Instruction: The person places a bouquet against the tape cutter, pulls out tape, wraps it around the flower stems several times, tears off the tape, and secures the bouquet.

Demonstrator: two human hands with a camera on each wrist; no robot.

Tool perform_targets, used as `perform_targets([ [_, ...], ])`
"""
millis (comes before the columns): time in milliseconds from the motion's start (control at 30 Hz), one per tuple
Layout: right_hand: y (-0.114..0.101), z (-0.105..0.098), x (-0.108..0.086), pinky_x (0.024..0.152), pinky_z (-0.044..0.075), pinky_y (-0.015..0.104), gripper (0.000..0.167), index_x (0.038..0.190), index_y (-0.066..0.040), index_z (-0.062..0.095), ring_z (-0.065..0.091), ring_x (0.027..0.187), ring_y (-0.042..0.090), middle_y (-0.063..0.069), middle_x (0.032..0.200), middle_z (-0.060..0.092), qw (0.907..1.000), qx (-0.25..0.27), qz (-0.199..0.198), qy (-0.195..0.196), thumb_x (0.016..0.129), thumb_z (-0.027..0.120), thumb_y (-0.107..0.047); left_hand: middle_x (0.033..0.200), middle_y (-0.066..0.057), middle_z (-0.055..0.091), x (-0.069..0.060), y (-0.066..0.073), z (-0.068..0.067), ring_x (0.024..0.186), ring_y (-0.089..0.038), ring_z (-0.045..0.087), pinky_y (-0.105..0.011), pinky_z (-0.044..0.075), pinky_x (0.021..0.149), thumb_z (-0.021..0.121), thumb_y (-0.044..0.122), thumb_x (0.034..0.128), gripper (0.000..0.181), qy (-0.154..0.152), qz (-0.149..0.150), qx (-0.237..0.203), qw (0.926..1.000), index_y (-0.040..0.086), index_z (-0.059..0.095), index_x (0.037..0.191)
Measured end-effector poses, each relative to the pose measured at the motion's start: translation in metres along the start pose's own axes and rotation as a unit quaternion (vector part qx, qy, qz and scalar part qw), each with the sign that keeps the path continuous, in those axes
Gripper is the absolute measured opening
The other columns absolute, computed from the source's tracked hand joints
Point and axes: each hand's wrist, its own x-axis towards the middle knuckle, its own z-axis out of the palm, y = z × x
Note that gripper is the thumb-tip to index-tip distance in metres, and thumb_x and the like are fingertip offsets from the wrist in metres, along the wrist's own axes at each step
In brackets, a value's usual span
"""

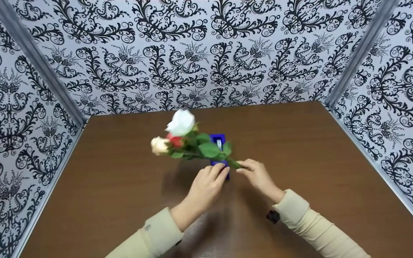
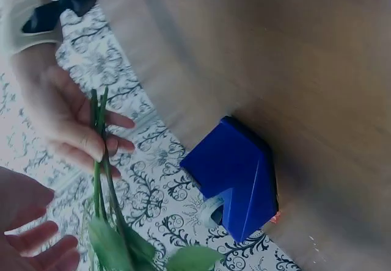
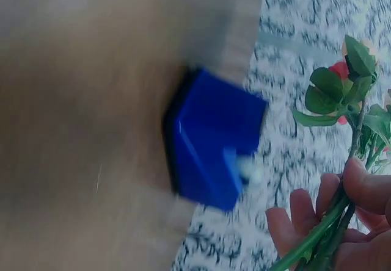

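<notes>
My right hand (image 1: 258, 176) pinches the green stems (image 1: 234, 163) of a small bunch of artificial-looking roses. The bunch slants to the left, with a white rose (image 1: 181, 123), a red rose (image 1: 175, 140) and a cream rose (image 1: 160, 146) at its head. Close by the stems is my left hand (image 1: 206, 185); its fingers (image 2: 43, 240) are spread apart from the stems in the left wrist view. A blue object, seemingly a tape dispenser (image 2: 229, 167), stands on the table beyond the hands, partly hidden by leaves and my left hand in the head view.
The brown wooden table (image 1: 120, 200) is bounded by walls (image 1: 192, 53) with a black-and-white scroll pattern at the back and both sides. Grey strips (image 1: 357, 57) run up the corners. A dark watch-like item (image 1: 273, 216) sits at the right wrist.
</notes>
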Motion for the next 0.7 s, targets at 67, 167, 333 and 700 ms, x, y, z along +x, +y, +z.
perform_targets([
  [67, -0.001, 0.011, -0.001, 0.070, 0.049, 0.029, 0.024, 0.102, 0.002, 0.068, 0.059, 0.076, 0.022, 0.011, 0.083, 0.065, 0.9991, -0.022, -0.037, -0.004, 0.079, 0.066, -0.006, 0.097, -0.005, 0.058, 0.002, 0.004, 0.006, 0.067, -0.018, 0.050, -0.025, 0.040, 0.055, 0.057, 0.011, 0.0770, 0.021, -0.004, -0.002, 0.069, 0.9976, 0.009, 0.067, 0.095],
  [167, -0.001, 0.028, -0.003, 0.066, 0.049, 0.030, 0.022, 0.096, 0.004, 0.068, 0.059, 0.072, 0.024, 0.010, 0.077, 0.062, 0.9922, -0.067, -0.105, -0.007, 0.076, 0.067, -0.003, 0.093, -0.001, 0.057, 0.000, 0.008, 0.014, 0.060, -0.014, 0.047, -0.023, 0.037, 0.051, 0.053, 0.018, 0.0774, 0.021, -0.025, -0.010, 0.154, 0.9877, 0.013, 0.068, 0.091],
  [333, 0.001, 0.049, -0.007, 0.061, 0.046, 0.030, 0.015, 0.088, 0.003, 0.068, 0.055, 0.066, 0.021, 0.008, 0.072, 0.058, 0.9766, -0.111, -0.184, -0.008, 0.074, 0.068, 0.001, 0.075, 0.001, 0.051, -0.009, 0.011, 0.020, 0.049, -0.010, 0.048, -0.023, 0.039, 0.041, 0.062, 0.020, 0.0723, 0.009, -0.115, -0.045, 0.186, 0.9747, 0.014, 0.063, 0.079],
  [700, 0.004, 0.066, -0.013, 0.065, 0.048, 0.030, 0.016, 0.084, 0.001, 0.069, 0.059, 0.071, 0.022, 0.008, 0.075, 0.063, 0.9733, -0.140, -0.165, -0.077, 0.069, 0.068, 0.007, 0.061, 0.002, 0.053, -0.031, 0.014, 0.024, 0.046, -0.012, 0.054, -0.025, 0.044, 0.040, 0.069, 0.013, 0.0684, 0.010, -0.267, -0.114, 0.137, 0.9471, 0.016, 0.065, 0.060],
])
